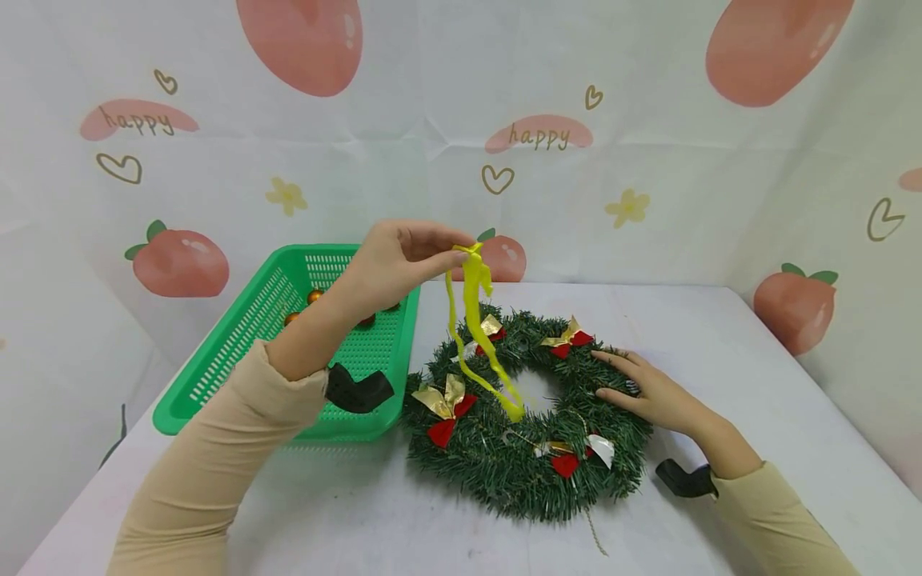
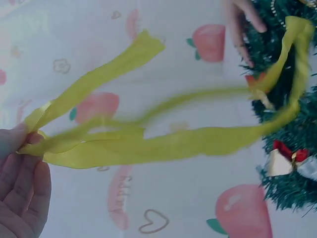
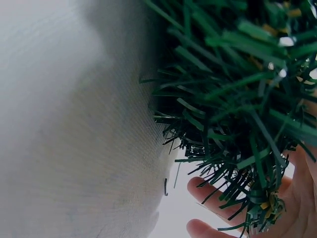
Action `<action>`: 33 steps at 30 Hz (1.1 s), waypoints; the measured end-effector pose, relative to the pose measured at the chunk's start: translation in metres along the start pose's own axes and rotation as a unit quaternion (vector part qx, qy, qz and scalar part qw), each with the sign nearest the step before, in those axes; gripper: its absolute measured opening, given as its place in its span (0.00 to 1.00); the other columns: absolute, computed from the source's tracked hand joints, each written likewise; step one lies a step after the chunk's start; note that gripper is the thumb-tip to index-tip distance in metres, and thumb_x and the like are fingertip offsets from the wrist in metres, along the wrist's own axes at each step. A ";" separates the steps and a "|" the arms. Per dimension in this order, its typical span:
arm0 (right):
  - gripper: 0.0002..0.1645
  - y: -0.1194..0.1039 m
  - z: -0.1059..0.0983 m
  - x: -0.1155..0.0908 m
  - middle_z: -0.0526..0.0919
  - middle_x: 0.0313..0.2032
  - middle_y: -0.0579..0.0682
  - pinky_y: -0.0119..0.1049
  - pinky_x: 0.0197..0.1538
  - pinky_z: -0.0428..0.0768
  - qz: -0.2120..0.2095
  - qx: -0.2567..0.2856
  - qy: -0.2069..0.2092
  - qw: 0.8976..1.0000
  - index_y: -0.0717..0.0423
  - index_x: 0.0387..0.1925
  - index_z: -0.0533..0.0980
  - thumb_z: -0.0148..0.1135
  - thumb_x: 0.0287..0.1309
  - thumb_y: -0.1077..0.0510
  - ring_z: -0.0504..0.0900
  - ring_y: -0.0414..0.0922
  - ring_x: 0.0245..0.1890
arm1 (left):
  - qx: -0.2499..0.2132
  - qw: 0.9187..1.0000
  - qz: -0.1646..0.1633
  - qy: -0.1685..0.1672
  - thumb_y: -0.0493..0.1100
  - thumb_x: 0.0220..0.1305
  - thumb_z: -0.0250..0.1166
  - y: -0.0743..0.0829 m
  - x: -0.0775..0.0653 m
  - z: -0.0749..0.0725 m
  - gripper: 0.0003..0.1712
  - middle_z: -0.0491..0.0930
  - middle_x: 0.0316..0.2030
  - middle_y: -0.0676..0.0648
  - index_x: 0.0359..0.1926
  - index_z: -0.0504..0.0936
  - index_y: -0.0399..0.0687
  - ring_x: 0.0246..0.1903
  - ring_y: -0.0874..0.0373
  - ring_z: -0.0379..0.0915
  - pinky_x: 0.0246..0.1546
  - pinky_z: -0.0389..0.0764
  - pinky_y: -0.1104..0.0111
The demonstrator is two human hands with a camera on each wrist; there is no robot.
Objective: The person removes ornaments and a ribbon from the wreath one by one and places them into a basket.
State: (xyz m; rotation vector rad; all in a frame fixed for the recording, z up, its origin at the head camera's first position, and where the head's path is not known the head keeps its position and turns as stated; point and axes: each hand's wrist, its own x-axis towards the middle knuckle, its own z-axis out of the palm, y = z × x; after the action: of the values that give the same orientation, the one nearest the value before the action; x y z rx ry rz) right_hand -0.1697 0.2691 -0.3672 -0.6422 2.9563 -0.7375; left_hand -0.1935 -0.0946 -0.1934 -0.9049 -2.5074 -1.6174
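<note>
My left hand (image 1: 403, 260) pinches a yellow ribbon (image 1: 475, 308) between thumb and fingertips, above the wreath. The ribbon's long ends hang down in front of the wreath's centre; the left wrist view shows a loop and a shorter end of the same ribbon (image 2: 148, 148). On the white table lies a green tinsel wreath (image 1: 475, 472) decorated with several red, gold and white bows. My right hand (image 1: 659, 400) rests on the wreath's right side, its fingers and thumb spread out. From the right wrist, wreath needles (image 3: 218, 99) cover part of that hand.
Left of the wreath stands a green plastic basket (image 1: 406, 344) with several small red and orange balls in it. A thin beaded string (image 1: 595, 532) trails from the wreath's front onto the table. Behind hangs a white cloth printed with peaches (image 1: 432, 184).
</note>
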 end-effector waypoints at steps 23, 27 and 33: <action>0.37 -0.001 0.002 -0.003 0.64 0.61 0.67 0.66 0.54 0.68 -0.004 0.005 0.003 1.000 0.53 0.68 0.60 0.56 0.62 0.45 0.65 0.68 0.61 | -0.130 0.972 0.052 0.191 0.38 0.55 0.68 0.015 -0.018 -0.063 0.13 0.86 0.33 0.55 0.43 0.85 0.41 0.36 0.63 0.81 0.45 0.78 0.81; 0.37 -0.001 0.002 -0.002 0.64 0.61 0.67 0.66 0.55 0.68 -0.005 0.006 0.003 1.000 0.53 0.68 0.60 0.57 0.62 0.45 0.65 0.68 0.61 | -0.170 0.955 0.078 0.229 0.36 0.53 0.69 0.017 -0.020 -0.074 0.13 0.86 0.31 0.52 0.42 0.85 0.38 0.33 0.61 0.81 0.43 0.79 0.80; 0.37 -0.002 0.001 -0.002 0.64 0.61 0.67 0.66 0.55 0.68 -0.005 0.009 0.005 1.000 0.53 0.68 0.60 0.56 0.62 0.45 0.65 0.67 0.61 | -0.215 0.933 0.105 0.269 0.35 0.51 0.70 0.016 -0.020 -0.087 0.15 0.86 0.31 0.48 0.42 0.84 0.33 0.32 0.59 0.81 0.40 0.81 0.78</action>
State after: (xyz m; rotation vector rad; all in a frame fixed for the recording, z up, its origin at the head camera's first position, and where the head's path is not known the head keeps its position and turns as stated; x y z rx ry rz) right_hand -0.1674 0.2677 -0.3669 -0.6534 2.9551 -0.7685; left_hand -0.1935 -0.1723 -0.1462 -0.6040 -1.6735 -2.0304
